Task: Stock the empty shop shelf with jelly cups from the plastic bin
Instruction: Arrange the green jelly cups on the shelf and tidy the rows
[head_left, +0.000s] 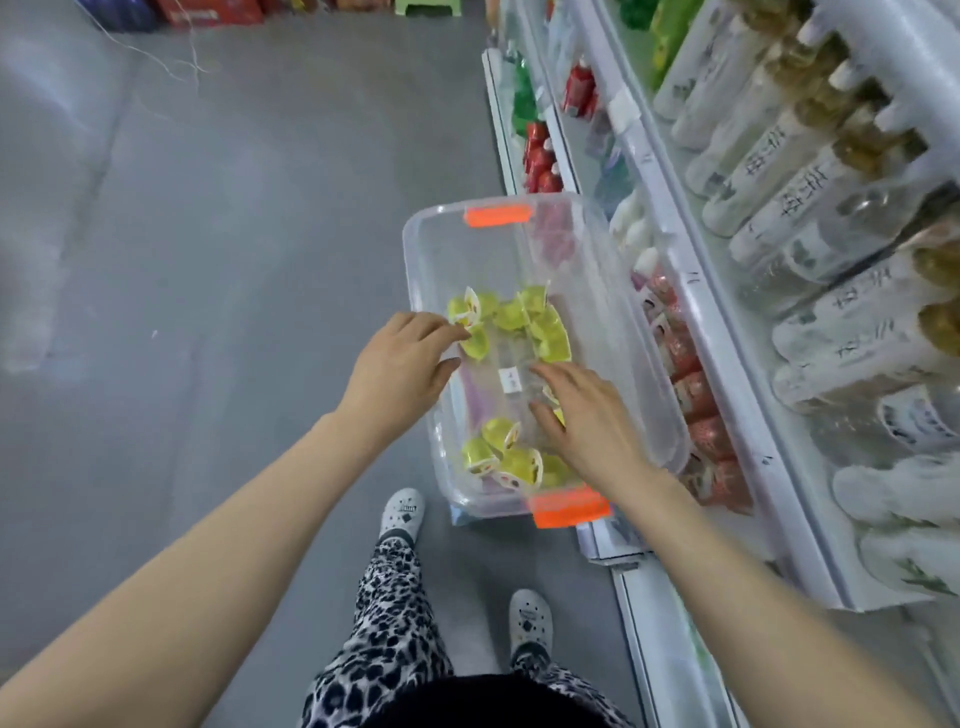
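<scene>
Yellow-green jelly cups (514, 322) in clear plastic bin (649, 415): we note our left hand (402, 371) pinching one at its two o'clock, right hand (589, 421) spread, far cluster at its eleven o'clock.

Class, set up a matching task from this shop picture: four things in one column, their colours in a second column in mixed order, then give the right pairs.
Things
1. jelly cups
2. bin
3. bin latches
4. floor

Colours
A. orange
B. grey
C. yellow-green
D. clear

Pairs: 1-C, 2-D, 3-A, 4-B
</scene>
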